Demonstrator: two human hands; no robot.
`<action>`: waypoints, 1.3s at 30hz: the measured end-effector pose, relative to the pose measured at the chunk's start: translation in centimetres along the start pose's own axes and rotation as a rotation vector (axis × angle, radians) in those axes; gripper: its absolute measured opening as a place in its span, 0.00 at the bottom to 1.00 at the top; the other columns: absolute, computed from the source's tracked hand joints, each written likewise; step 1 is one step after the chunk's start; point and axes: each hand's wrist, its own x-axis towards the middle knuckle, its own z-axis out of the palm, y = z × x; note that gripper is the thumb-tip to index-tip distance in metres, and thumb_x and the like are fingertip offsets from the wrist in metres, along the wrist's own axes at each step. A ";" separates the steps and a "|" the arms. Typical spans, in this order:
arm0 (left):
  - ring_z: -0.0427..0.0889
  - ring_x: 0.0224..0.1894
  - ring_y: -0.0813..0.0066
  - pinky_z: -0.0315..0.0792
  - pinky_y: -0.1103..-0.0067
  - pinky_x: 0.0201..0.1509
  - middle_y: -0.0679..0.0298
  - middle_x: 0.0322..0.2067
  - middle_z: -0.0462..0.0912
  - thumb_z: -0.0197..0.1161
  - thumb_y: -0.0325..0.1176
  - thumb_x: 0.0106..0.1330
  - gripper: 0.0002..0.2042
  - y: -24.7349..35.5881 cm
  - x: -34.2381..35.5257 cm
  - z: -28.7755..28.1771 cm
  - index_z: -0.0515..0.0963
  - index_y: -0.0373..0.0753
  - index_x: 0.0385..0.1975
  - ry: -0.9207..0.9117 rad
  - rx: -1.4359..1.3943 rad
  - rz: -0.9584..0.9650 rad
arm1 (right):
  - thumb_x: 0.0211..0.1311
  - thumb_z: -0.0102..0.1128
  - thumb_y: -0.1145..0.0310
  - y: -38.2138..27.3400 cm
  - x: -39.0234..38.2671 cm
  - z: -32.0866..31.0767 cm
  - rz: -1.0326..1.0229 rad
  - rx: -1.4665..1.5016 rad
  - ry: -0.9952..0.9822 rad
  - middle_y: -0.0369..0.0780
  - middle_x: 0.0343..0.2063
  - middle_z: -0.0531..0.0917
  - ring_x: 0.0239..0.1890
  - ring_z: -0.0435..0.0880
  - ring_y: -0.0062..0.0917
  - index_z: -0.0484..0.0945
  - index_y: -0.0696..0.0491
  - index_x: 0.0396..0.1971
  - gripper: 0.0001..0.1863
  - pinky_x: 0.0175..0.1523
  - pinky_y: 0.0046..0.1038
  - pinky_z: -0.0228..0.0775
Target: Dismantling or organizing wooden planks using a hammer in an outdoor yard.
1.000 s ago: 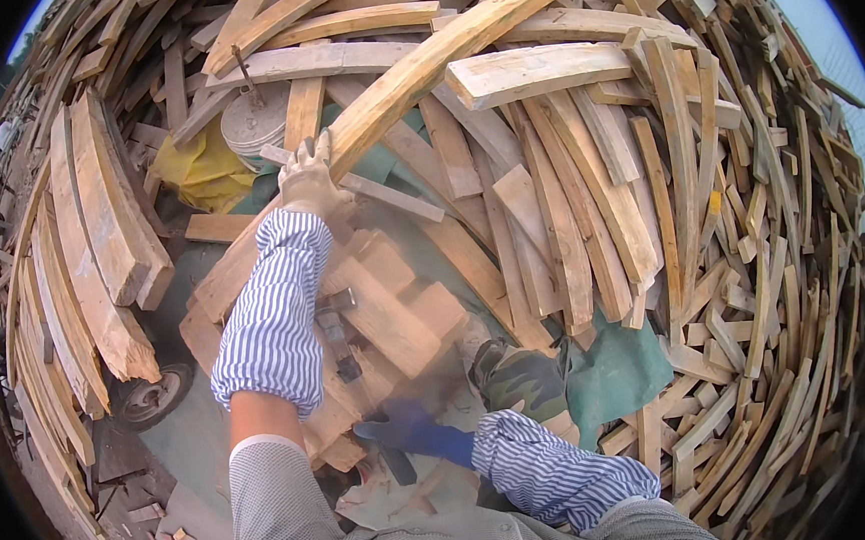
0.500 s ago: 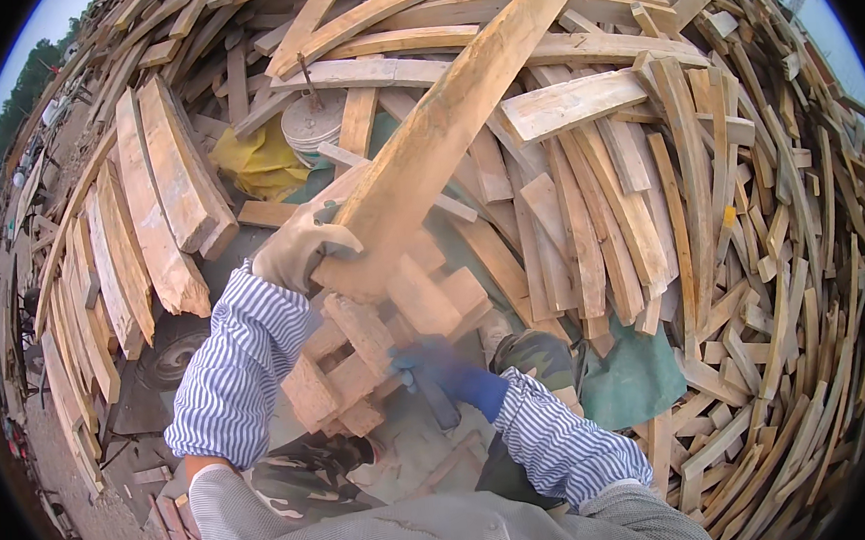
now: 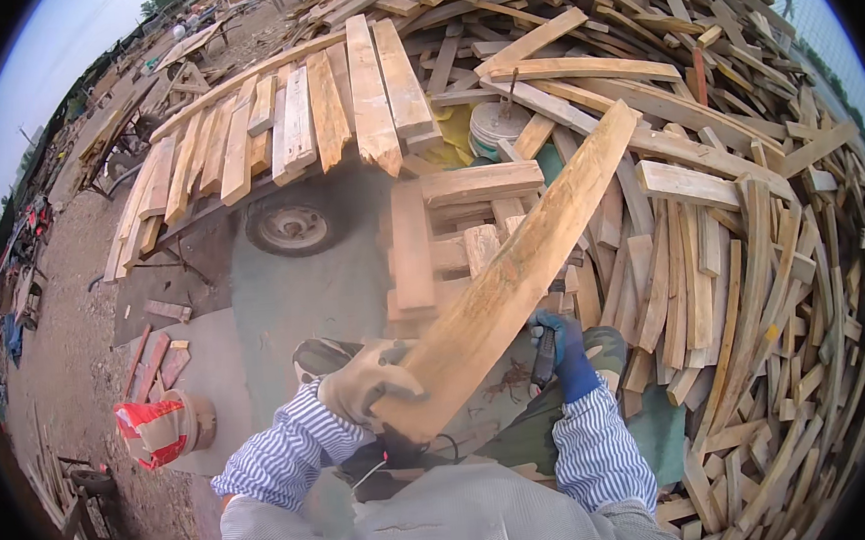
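Diagonally, a long wooden plank (image 3: 518, 269) extends up and rightward from a worker's gloved left hand (image 3: 368, 380), which is closed on its near end. Just right of the plank, the blue-gloved right hand (image 3: 562, 346) wraps a dark tool (image 3: 543, 359); stacked timber blocks (image 3: 482, 182) stand beyond.

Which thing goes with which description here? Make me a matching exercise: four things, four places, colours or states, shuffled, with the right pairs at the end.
Things
1. Long plank
2. Wheel
3. Right hand
4. Bag

Descriptions
A. Red and white, at the lower left of the picture
B. In a blue glove, closed around a dark tool
C. Held near its lower end by the left hand
D. Just below a row of boards in the picture, left of centre

Pairs: 1-C, 2-D, 3-B, 4-A
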 end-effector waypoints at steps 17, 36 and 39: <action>0.85 0.49 0.49 0.78 0.64 0.52 0.46 0.57 0.79 0.86 0.40 0.42 0.30 -1.5 -5.8 -3.1 0.80 0.47 0.47 -0.012 0.124 -0.046 | 0.66 0.59 0.72 -1.8 -5.2 3.4 -0.016 -0.083 -0.106 0.39 0.32 0.83 0.24 0.81 0.20 0.75 0.61 0.52 0.16 0.27 0.24 0.78; 0.67 0.67 0.46 0.64 0.61 0.68 0.46 0.62 0.70 0.70 0.32 0.50 0.42 -15.6 -8.0 0.7 0.62 0.30 0.69 -0.081 1.330 -0.922 | 0.63 0.59 0.72 -7.7 -3.4 -5.4 -0.257 -0.159 0.076 0.43 0.31 0.84 0.22 0.81 0.23 0.71 0.67 0.55 0.23 0.26 0.25 0.77; 0.68 0.67 0.46 0.65 0.60 0.68 0.44 0.62 0.70 0.71 0.32 0.49 0.42 -15.6 -8.3 -0.1 0.63 0.31 0.69 0.015 1.204 -0.974 | 0.62 0.59 0.73 -8.2 -3.3 -4.3 -0.221 -0.103 0.085 0.47 0.32 0.85 0.23 0.81 0.24 0.71 0.67 0.53 0.21 0.27 0.25 0.77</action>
